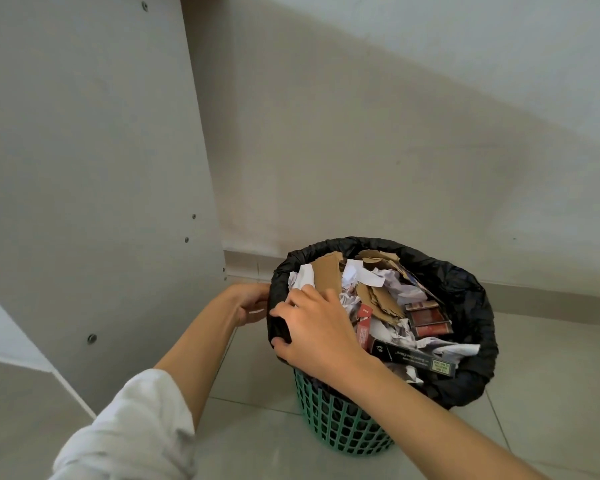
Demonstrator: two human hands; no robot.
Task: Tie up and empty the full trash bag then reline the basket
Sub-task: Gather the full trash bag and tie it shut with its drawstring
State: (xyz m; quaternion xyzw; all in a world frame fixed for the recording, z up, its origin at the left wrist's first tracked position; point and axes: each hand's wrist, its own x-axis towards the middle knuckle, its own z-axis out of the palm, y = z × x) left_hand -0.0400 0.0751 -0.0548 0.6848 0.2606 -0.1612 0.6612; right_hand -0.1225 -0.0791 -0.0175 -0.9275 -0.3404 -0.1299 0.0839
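Observation:
A green lattice basket (pixel 340 431) stands on the tiled floor by the wall. A black trash bag (pixel 465 296) lines it, folded over the rim. It is heaped with crumpled paper, torn cardboard (pixel 326 273) and small boxes. My right hand (pixel 312 327) grips the folded bag edge on the left rim, thumb outside and fingers over the top. My left hand (pixel 252 304) is just left of the basket, fingers curled against the outside of the bag at the rim; whether it grips the bag is partly hidden.
A grey furniture panel (pixel 90 188) with screws stands close on the left. The plain wall and skirting (pixel 534 296) run behind the basket. Tiled floor (pixel 551 393) extends to the right and front.

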